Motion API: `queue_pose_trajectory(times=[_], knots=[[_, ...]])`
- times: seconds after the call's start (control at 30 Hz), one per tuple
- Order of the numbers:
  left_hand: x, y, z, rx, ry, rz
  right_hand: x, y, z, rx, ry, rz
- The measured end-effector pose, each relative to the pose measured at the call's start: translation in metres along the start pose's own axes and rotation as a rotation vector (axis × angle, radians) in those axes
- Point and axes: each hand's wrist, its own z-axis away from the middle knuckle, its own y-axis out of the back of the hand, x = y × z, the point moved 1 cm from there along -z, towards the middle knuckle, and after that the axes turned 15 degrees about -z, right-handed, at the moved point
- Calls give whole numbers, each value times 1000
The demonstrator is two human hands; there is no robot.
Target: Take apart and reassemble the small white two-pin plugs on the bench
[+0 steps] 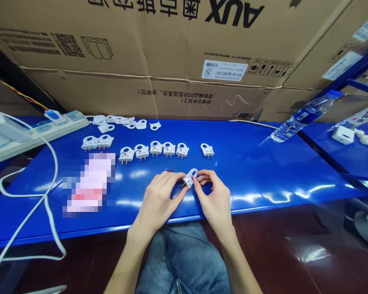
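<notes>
From my station I watched through the head camera as the white plug (188, 179) sat between both hands, just above the near part of the blue table (263, 163), roughly midway across. Its long axis ran slantwise: the ring end pointed up and to the right, away from the person, while the metal prongs pointed down and to the left. The left hand (159, 194) pinched its left side between thumb and forefinger; the right hand (214, 196) had thumb and fingertip closed on the opposite edge, beside a small red piece on the plug's face. Beyond them I saw a row of five plugs (169, 151) and, to its right, a lone plug (207, 152), all with rings away from the person and prongs towards the near edge. White covers (141, 124) lay farther back, before a carton (171, 98).
</notes>
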Motion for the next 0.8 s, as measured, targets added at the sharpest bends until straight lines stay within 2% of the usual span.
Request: queue_pose_trajectory(times=[0.8], knots=[[1, 2, -2, 19, -38, 33, -5, 1, 5, 47, 23, -122]])
